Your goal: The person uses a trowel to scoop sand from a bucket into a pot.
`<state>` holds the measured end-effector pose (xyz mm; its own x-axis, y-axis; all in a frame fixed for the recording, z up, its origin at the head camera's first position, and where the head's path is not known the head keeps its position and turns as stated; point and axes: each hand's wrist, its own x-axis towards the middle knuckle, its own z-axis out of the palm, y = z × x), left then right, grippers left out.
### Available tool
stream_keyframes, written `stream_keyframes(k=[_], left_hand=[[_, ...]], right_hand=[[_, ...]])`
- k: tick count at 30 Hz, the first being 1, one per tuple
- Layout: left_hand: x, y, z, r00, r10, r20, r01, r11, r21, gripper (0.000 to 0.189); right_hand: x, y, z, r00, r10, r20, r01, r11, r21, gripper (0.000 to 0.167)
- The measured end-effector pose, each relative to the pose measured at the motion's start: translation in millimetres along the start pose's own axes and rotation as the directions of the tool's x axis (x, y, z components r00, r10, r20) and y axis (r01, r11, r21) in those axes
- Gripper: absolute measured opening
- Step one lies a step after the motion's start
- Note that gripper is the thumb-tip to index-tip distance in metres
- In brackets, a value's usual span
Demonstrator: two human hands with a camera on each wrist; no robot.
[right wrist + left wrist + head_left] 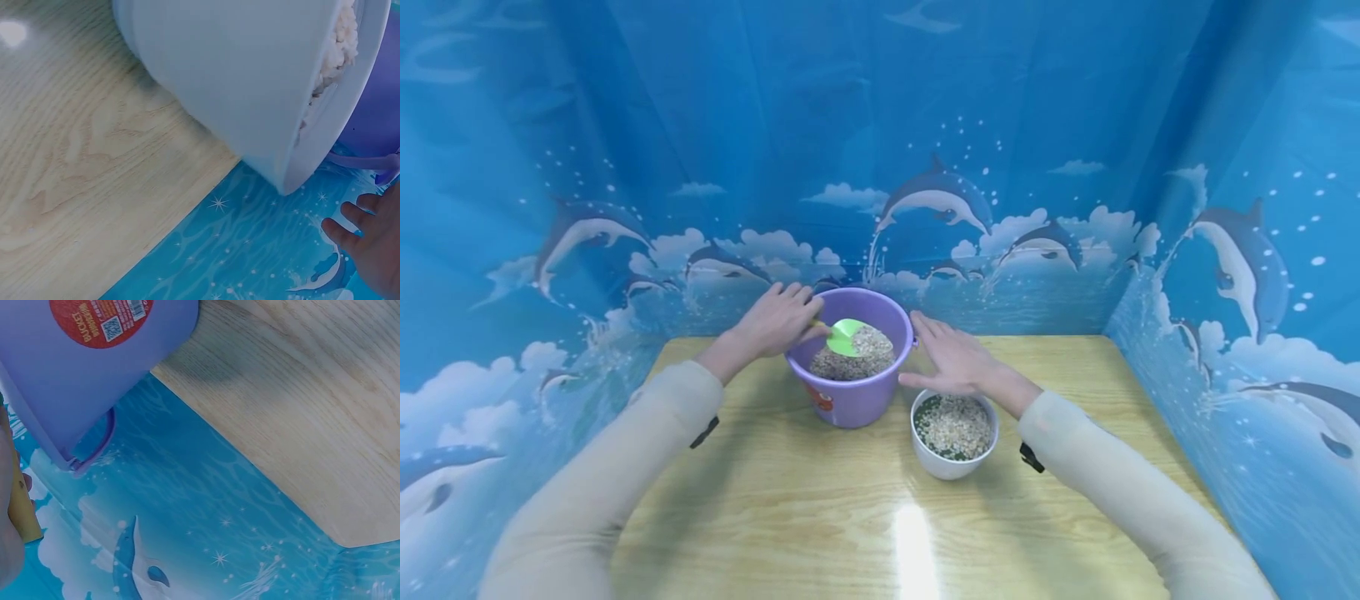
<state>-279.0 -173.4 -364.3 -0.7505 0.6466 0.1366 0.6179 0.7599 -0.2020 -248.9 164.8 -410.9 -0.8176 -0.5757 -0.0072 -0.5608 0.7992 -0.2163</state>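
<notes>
My left hand point(777, 321) grips the handle of a small green shovel point(842, 338) over the mouth of a purple bucket point(852, 406). Pale gravel point(872, 341) lies on the shovel's blade, and more covers the inside of the bucket. In the left wrist view, the yellow handle point(23, 506) shows at the left edge. My right hand point(951, 357) has its fingers extended beside the bucket's right rim, above the far side of a white pot point(947, 468). Light gravel point(957, 425) fills much of that pot, with dark green around it.
Both containers stand on a light wooden table point(775, 517), the white pot nearer me and right of the bucket. A blue dolphin-print curtain point(820, 125) surrounds the table at the back and sides. A purple bucket handle point(103, 447) hangs off the rim.
</notes>
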Motion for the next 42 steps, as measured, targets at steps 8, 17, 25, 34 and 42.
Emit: stream_keyframes(k=[8,17,25,34,42], left_hand=[[2.8,10.3,-12.0,1.0,0.017,-0.009,-0.017,1.0,-0.01,0.042],[3.5,21.8,-19.5,0.999,0.045,-0.002,-0.045,0.999,-0.03,0.041],[3.8,38.8,-24.7,0.994,0.109,-0.031,-0.11,0.994,-0.023,0.042],[4.6,55.6,-23.4,0.986,0.158,-0.058,-0.158,0.987,0.012,0.043],[5.9,69.4,-22.1,0.971,0.213,-0.105,-0.21,0.977,0.04,0.042]], right_hand=[[-19.9,10,-2,1.0,-0.007,-0.01,0.006,1.0,-0.026,0.111],[-44.7,22,4,0.999,-0.039,-0.034,0.037,0.998,-0.057,0.108],[-66.5,27,12,0.997,-0.057,-0.06,0.053,0.996,-0.071,0.107],[-88.3,33,25,0.995,-0.068,-0.079,0.061,0.994,-0.092,0.111],[-100.1,33,36,0.998,-0.049,-0.049,0.046,0.997,-0.058,0.112]])
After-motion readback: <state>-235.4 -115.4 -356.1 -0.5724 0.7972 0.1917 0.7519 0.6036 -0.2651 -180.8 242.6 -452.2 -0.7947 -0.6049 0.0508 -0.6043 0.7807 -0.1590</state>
